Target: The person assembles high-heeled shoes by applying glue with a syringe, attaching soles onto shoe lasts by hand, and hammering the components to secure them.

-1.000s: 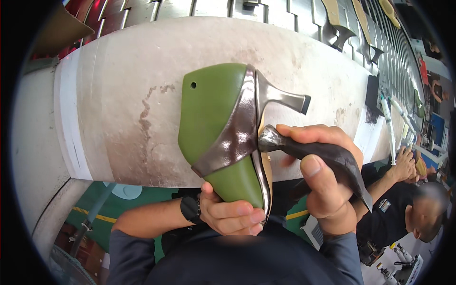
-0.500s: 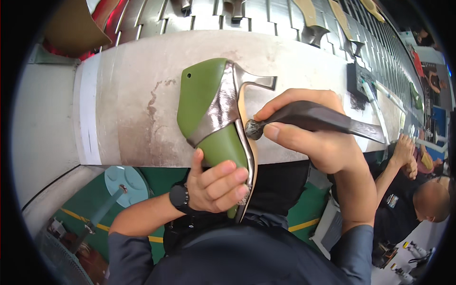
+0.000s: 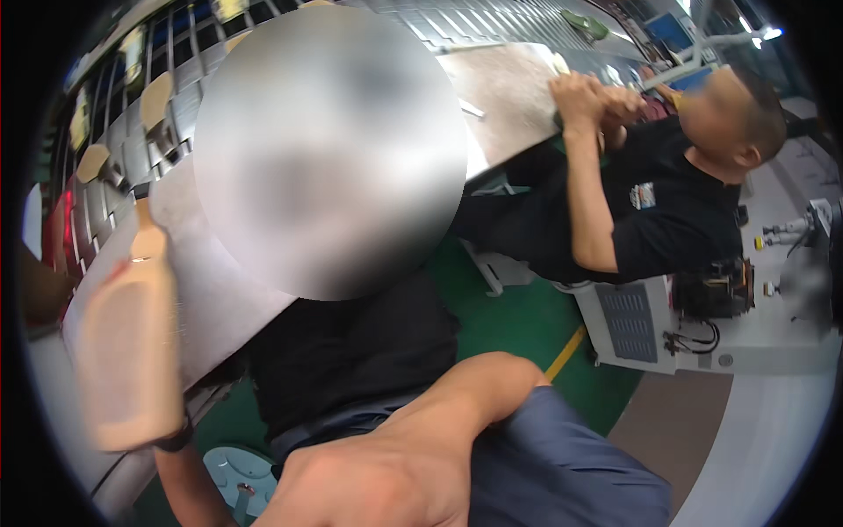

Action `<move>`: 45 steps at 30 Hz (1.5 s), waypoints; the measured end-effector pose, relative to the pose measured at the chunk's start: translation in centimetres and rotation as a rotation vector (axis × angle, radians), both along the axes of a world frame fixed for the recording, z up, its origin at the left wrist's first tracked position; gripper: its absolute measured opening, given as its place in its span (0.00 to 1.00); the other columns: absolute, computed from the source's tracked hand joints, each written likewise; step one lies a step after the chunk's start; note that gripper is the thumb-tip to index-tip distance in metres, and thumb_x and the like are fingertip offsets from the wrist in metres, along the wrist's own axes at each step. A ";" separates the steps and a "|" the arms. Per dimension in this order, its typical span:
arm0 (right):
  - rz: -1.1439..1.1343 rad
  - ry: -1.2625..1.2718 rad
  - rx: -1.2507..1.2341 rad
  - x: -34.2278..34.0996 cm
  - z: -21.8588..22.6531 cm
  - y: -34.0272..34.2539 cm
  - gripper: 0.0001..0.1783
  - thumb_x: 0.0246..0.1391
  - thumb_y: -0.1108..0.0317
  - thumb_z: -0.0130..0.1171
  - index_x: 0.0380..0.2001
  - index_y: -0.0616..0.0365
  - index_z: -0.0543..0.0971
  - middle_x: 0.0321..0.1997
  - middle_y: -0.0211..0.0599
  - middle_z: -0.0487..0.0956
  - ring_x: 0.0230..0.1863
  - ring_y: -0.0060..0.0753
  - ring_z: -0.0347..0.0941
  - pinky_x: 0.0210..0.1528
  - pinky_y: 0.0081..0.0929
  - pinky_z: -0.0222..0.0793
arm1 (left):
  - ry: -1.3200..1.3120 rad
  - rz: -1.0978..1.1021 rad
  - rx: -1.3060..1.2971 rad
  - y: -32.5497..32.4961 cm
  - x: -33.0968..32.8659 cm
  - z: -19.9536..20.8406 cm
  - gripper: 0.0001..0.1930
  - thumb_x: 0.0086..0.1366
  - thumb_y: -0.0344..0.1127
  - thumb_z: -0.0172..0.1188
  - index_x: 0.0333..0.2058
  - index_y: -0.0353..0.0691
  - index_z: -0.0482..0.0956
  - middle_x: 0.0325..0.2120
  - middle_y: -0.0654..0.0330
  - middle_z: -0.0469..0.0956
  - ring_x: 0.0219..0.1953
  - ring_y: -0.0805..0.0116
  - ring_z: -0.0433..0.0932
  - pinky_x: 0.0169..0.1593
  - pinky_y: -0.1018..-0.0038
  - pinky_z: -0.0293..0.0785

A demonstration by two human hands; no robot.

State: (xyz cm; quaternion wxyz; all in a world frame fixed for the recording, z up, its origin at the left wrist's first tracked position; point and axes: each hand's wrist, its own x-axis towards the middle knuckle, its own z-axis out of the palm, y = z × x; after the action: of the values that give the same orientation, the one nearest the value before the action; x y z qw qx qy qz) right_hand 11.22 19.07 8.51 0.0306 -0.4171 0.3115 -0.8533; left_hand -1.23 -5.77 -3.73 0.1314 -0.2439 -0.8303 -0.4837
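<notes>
A high-heeled shoe [image 3: 132, 351] is raised at the left, its tan sole turned toward me and its dark heel [image 3: 140, 191] pointing away. My left hand is behind the shoe and its fingers are hidden. Only the dark watch strap [image 3: 180, 435] and the left forearm [image 3: 191, 481] show below it. Close up at the lower middle is the back of my right hand [image 3: 369, 487], somewhat smeared. Its fingers are out of sight, so I cannot tell what they hold. No hammer shows.
A pale worktable [image 3: 211, 263] runs beside a slatted metal conveyor [image 3: 180, 97] carrying several shoes. A grey blurred disc covers the middle of the view. At the right a co-worker [image 3: 676, 202] handles something at the table. A grey machine [image 3: 628, 321] stands behind; a light-blue stool [image 3: 241, 465] is below.
My view has swung to the right. The shoe has come up off my lap side and turned sole toward me. My right hand has left the sole and dropped close below; the hammer is out of sight.
</notes>
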 end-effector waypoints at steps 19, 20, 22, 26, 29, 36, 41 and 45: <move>-0.827 -0.778 0.270 -9.2 -11.5 22.7 0.36 0.67 0.62 0.59 0.72 0.62 0.61 0.68 0.62 0.74 0.63 0.47 0.78 0.59 0.41 0.78 | -1.163 -0.265 0.875 4.3 0.2 -3.6 0.35 0.81 0.62 0.42 0.60 0.30 0.73 0.53 0.44 0.81 0.53 0.54 0.84 0.59 0.58 0.82; -0.834 -0.757 0.335 -10.1 -11.2 22.5 0.38 0.66 0.61 0.60 0.73 0.62 0.61 0.67 0.61 0.74 0.63 0.46 0.77 0.59 0.41 0.78 | -1.138 -0.305 0.833 4.0 0.1 -3.8 0.36 0.80 0.63 0.44 0.61 0.30 0.72 0.52 0.44 0.82 0.53 0.55 0.84 0.59 0.59 0.81; -0.777 -0.730 0.361 -11.3 -10.8 22.3 0.39 0.65 0.60 0.61 0.74 0.61 0.61 0.67 0.61 0.74 0.63 0.46 0.77 0.59 0.41 0.78 | -1.088 -0.307 0.815 3.7 0.4 -3.5 0.36 0.79 0.63 0.44 0.61 0.30 0.72 0.52 0.45 0.82 0.53 0.56 0.84 0.59 0.60 0.81; -0.700 -0.722 0.472 -11.4 -10.5 23.4 0.43 0.65 0.53 0.61 0.76 0.58 0.58 0.66 0.60 0.74 0.64 0.46 0.77 0.60 0.43 0.78 | -1.004 -0.332 0.701 3.7 0.5 -2.6 0.43 0.72 0.68 0.54 0.65 0.30 0.69 0.55 0.50 0.80 0.55 0.61 0.82 0.62 0.63 0.78; -0.654 -0.788 0.545 -11.0 -10.5 23.7 0.45 0.67 0.48 0.58 0.78 0.58 0.55 0.66 0.60 0.74 0.67 0.47 0.74 0.63 0.45 0.76 | -0.950 -0.352 0.606 3.7 0.5 -2.3 0.51 0.67 0.71 0.60 0.70 0.30 0.63 0.60 0.54 0.77 0.60 0.66 0.78 0.65 0.66 0.73; -0.818 -0.656 0.570 -10.6 -11.4 23.8 0.40 0.65 0.56 0.64 0.72 0.63 0.62 0.51 0.48 0.79 0.50 0.39 0.78 0.53 0.37 0.79 | -0.923 -0.396 0.510 4.4 0.0 -1.1 0.60 0.61 0.74 0.64 0.76 0.31 0.54 0.64 0.58 0.72 0.63 0.70 0.72 0.68 0.69 0.67; -0.628 -0.498 0.609 -4.1 -10.2 13.9 0.48 0.58 0.49 0.72 0.71 0.61 0.62 0.43 0.48 0.79 0.37 0.40 0.81 0.40 0.36 0.80 | -0.937 -0.390 0.491 4.6 -0.4 -1.0 0.62 0.59 0.74 0.67 0.75 0.29 0.55 0.61 0.58 0.73 0.62 0.70 0.73 0.67 0.69 0.68; -0.468 -0.383 0.682 -0.4 -8.6 9.8 0.42 0.60 0.44 0.69 0.62 0.70 0.73 0.42 0.55 0.82 0.39 0.43 0.83 0.41 0.38 0.80 | -1.006 -0.391 0.458 5.3 -1.0 -0.3 0.61 0.58 0.72 0.70 0.74 0.28 0.57 0.61 0.57 0.74 0.63 0.70 0.73 0.67 0.69 0.68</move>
State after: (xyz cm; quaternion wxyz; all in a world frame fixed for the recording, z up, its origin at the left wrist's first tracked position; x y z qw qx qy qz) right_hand 10.82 28.90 -0.05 0.0294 -0.1360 0.6492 -0.7478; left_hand -2.26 -0.46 -4.01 -0.3212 -0.0982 -0.6044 -0.7224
